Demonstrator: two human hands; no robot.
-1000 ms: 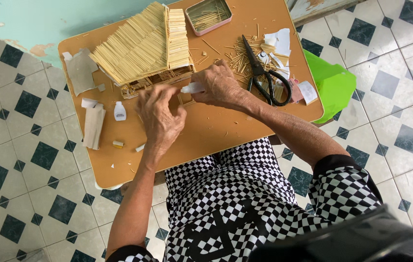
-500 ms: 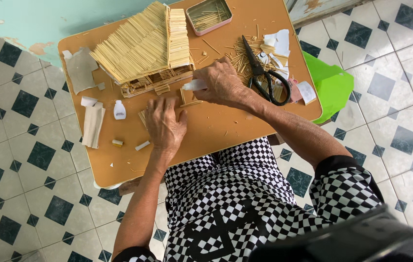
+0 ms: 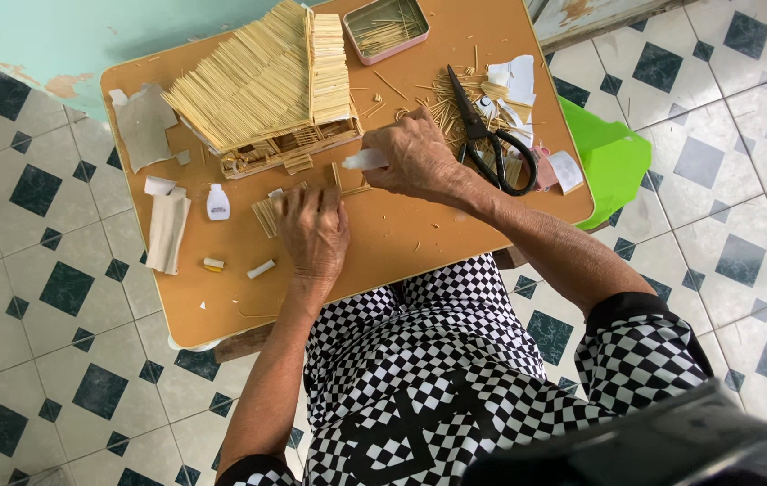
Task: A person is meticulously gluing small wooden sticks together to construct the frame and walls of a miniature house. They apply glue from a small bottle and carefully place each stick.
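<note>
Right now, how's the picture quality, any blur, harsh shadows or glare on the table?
Head view: even, soft daylight, no glare on the brown table; only faint shadows under the stick house and both hands; left hand and right hand look sharp; a dark blurred shape intrudes at the bottom right corner.

Your tabletop (image 3: 401, 243) is a small orange-brown board with rounded corners, standing on a floor (image 3: 32, 270) of pale tiles with dark diamond insets. At its far side sits a model house (image 3: 266, 90) built of thin sticks, with an open metal tin (image 3: 388, 29) of sticks just beyond it. To your right lie black scissors (image 3: 491, 144) over a scatter of loose sticks (image 3: 442, 103) and white paper scraps (image 3: 514, 76). To your left you have a grey card piece (image 3: 142, 126), a folded cloth (image 3: 167, 229), a small white glue bottle (image 3: 217, 202) and two short pale stubs (image 3: 260, 268). A flat bundle of sticks (image 3: 266, 214) rests near the middle.
</note>
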